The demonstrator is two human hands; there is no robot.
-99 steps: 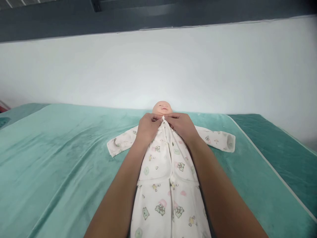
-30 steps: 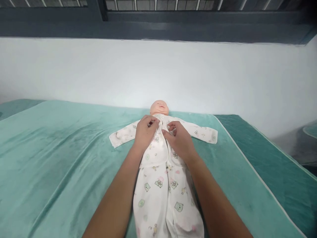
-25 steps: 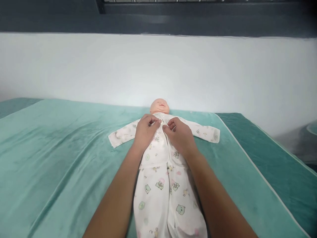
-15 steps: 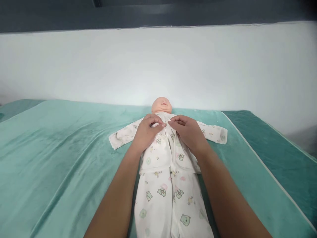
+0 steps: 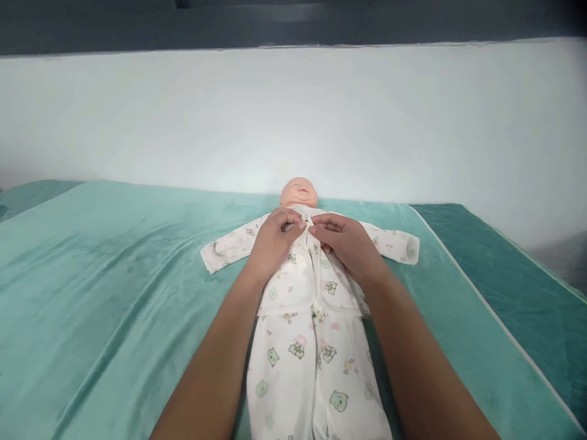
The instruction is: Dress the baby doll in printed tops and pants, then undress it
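A baby doll lies on its back, its head at the far end. It wears a white baby jacket with a bear print, both sleeves spread out sideways. Matching trousers cover its lower body. At the upper chest, my left hand pinches the left front edge of the jacket, just below the neck. My right hand pinches the opposite edge, its fingertips nearly touching those of the left. Whatever fastening lies between the fingertips is too small to make out. Lower down, the front edges meet loosely along the middle.
A teal sheet with some long creases lies under the doll. Darker green cloth borders it on the right, past a pale seam. Behind the doll's head rises a white wall, with a dark band along its top.
My fingertips have shifted slightly at the jacket's neckline, and the right fingers have straightened a little. The jacket's front edges have moved slightly under them. The doll lies as before.
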